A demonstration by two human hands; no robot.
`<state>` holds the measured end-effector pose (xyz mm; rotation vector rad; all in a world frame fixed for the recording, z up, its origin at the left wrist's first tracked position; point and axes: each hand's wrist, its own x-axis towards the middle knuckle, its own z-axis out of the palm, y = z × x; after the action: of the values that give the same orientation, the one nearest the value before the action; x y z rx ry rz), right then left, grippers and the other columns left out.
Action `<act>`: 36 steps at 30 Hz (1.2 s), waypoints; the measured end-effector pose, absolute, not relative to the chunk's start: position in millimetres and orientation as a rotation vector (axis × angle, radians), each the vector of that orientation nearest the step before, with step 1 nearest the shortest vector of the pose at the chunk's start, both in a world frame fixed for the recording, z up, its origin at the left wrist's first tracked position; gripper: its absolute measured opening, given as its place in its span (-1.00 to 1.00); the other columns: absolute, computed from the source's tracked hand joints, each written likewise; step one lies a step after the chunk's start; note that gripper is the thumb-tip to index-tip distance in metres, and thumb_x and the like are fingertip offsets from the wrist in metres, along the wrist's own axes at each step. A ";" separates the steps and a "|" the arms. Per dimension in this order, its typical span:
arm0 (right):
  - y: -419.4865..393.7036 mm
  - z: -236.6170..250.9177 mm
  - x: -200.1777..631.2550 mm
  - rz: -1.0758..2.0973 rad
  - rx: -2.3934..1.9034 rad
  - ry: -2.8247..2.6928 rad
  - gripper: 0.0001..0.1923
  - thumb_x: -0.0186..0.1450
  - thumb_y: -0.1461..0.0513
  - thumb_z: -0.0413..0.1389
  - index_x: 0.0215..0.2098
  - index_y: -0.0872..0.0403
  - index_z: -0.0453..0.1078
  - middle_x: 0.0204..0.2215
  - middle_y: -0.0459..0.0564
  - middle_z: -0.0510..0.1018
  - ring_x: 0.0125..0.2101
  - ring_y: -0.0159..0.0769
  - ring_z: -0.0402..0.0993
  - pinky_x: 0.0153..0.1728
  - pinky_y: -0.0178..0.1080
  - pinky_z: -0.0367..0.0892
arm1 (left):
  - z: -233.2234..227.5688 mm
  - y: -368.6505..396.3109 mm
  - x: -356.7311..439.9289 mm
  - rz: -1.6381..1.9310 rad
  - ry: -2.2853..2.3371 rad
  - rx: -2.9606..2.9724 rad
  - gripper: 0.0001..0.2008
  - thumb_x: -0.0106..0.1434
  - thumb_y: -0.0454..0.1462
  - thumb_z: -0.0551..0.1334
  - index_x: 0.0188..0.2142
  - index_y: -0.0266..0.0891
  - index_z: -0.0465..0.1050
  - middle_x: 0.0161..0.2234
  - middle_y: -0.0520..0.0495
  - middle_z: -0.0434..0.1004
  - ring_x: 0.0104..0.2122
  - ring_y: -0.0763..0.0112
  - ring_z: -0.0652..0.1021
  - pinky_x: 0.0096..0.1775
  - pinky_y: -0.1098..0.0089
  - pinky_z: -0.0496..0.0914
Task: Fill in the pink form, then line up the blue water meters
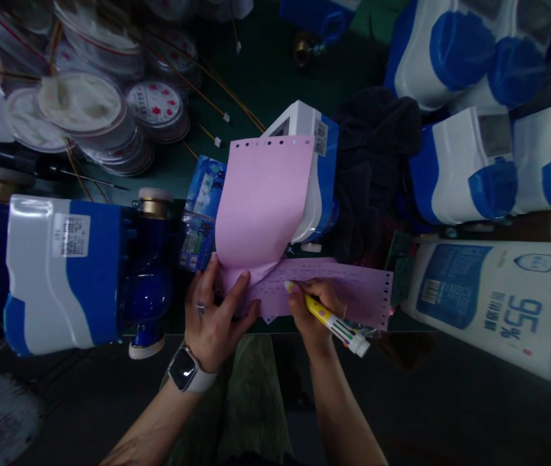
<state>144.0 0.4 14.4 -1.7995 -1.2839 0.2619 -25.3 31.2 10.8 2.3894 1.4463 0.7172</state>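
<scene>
The pink form (324, 288), a perforated continuous sheet, lies at centre frame on the near edge of the dark green surface (266, 71), with its upper leaf (263, 200) folded back and leaning against a white and blue meter (317, 168) behind it. The left hand (212, 310), wearing a ring and a watch (185, 370), presses its spread fingers on the fold, holding the upper leaf up and the lower sheet flat. The right hand (312, 304) is clenched around a yellow multi-colour pen (331, 320), its tip touching the lower sheet just right of the left fingertips.

To write well here, the left hand should, in my judgement, keep firm pressure at the fold so the raised leaf does not flop over the line being filled in, and the paper does not slide toward the edge of the surface. The pen hand does best resting its heel on the sheet, since part of the form overhangs soft clutter and could give under pressure.

A larger blue and white meter (66, 272) lies at left, several more at upper right, round dial parts (154, 107) at upper left, a dark cloth (372, 168) right of centre, and a white bottle marked 95% (498, 304) at lower right.
</scene>
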 end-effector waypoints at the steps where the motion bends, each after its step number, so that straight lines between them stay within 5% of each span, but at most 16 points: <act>1: 0.6 14.6 143.8 0.256 -1.804 -1.291 -0.86 0.17 0.30 0.15 -0.49 0.03 0.26 -0.60 -0.19 0.49 -0.61 -0.43 0.42 -0.57 -0.37 0.35 | 11.1 31.3 -25.1 0.720 1.450 2.385 -0.50 0.08 -0.22 0.37 0.04 -0.18 0.37 0.30 -0.27 -0.01 0.16 -0.10 0.29 0.05 -0.02 0.34; 36: 0.7 16.6 142.3 0.157 -1.869 -1.268 -0.84 0.20 0.28 0.11 -0.53 0.02 0.25 -0.63 -0.18 0.46 -0.62 -0.42 0.40 -0.56 -0.36 0.33 | 9.5 31.3 -26.0 0.707 1.458 2.352 -0.48 0.06 -0.21 0.38 0.04 -0.13 0.37 0.30 -0.21 -0.02 0.15 -0.10 0.29 0.05 -0.02 0.34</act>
<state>142.3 0.7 16.6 -1.8695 -1.2677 0.1566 -26.0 31.3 9.5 2.3523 1.4581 0.7070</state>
